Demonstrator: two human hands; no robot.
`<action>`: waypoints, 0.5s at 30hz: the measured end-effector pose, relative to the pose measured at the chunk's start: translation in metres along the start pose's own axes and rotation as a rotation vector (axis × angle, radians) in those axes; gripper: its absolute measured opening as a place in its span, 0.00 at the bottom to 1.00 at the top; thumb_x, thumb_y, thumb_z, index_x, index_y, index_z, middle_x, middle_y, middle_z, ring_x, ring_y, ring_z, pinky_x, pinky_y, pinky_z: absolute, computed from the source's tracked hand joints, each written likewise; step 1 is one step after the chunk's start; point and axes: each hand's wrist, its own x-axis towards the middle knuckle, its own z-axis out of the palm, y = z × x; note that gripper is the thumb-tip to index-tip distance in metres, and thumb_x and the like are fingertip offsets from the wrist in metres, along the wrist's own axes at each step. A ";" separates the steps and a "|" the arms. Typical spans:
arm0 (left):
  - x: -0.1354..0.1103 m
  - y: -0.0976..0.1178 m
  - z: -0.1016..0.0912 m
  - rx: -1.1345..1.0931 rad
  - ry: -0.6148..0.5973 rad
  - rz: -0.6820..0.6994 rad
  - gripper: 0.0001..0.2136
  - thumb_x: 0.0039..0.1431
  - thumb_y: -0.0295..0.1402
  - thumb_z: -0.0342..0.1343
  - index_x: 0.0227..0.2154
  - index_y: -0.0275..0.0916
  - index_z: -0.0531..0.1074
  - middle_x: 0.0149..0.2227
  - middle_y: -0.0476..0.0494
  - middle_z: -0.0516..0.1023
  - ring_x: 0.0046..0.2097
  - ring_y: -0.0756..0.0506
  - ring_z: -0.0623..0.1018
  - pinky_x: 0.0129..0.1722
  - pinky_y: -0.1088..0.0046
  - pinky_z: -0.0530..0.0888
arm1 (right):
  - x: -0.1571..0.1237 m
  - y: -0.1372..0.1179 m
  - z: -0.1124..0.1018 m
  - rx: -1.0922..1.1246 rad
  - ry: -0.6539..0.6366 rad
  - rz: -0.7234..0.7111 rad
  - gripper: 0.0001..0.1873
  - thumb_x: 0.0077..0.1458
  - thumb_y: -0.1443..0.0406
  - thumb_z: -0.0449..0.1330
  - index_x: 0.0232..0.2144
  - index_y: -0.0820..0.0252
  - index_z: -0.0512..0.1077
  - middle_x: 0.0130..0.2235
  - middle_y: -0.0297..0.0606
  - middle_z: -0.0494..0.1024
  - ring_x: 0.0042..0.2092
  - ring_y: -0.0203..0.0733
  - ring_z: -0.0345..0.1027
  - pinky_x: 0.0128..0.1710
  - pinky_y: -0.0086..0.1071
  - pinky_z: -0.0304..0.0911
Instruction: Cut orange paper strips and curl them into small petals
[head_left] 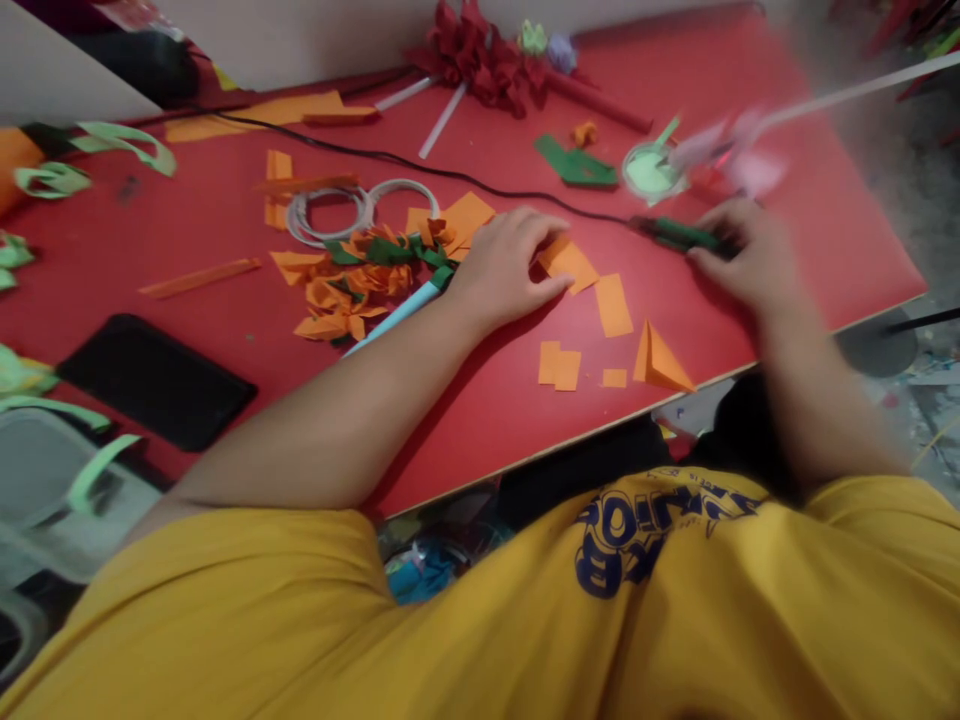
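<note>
My left hand (510, 260) rests on the red table with thumb and fingers apart, touching or just over a piece of orange paper (568, 264). Beside its wrist lies a bunch of orange paper flowers (352, 285) with green leaves and a light blue stem (397, 315), partly behind my forearm. Toward the table's right side, the fingers of my right hand (746, 255) close around the end of a green corded tool (686, 236), whose exact kind is unclear. A black cord (480, 188) runs from it leftward. Small cut orange paper squares (568, 370) lie between the hands.
Rolls of tape (330, 217) lie behind the orange flowers. Red paper flowers (480, 60) sit at the back. A cup with light green contents (651, 172) stands near a blurred pink object (739, 160). A black phone (157, 380) lies at left. The red table's front edge (570, 440) is close to my body.
</note>
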 end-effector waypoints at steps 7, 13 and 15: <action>0.002 0.006 -0.003 -0.021 -0.026 0.025 0.23 0.71 0.44 0.65 0.66 0.45 0.81 0.68 0.32 0.81 0.71 0.27 0.79 0.77 0.42 0.74 | 0.003 -0.055 -0.002 -0.087 -0.064 -0.104 0.18 0.70 0.49 0.72 0.58 0.44 0.84 0.57 0.52 0.86 0.63 0.74 0.76 0.63 0.67 0.75; 0.000 -0.004 0.006 -0.043 0.050 0.094 0.22 0.64 0.51 0.74 0.54 0.46 0.83 0.66 0.30 0.80 0.70 0.22 0.77 0.74 0.38 0.73 | 0.044 -0.099 0.021 -0.102 -0.487 -0.297 0.27 0.50 0.51 0.88 0.47 0.49 0.85 0.54 0.47 0.85 0.54 0.65 0.79 0.49 0.53 0.75; 0.001 -0.006 0.008 -0.064 0.040 0.091 0.22 0.63 0.52 0.75 0.53 0.46 0.81 0.66 0.30 0.79 0.70 0.23 0.76 0.73 0.39 0.73 | 0.059 -0.103 0.022 -0.117 -0.606 -0.297 0.22 0.49 0.56 0.88 0.41 0.51 0.83 0.50 0.44 0.84 0.48 0.59 0.79 0.44 0.48 0.70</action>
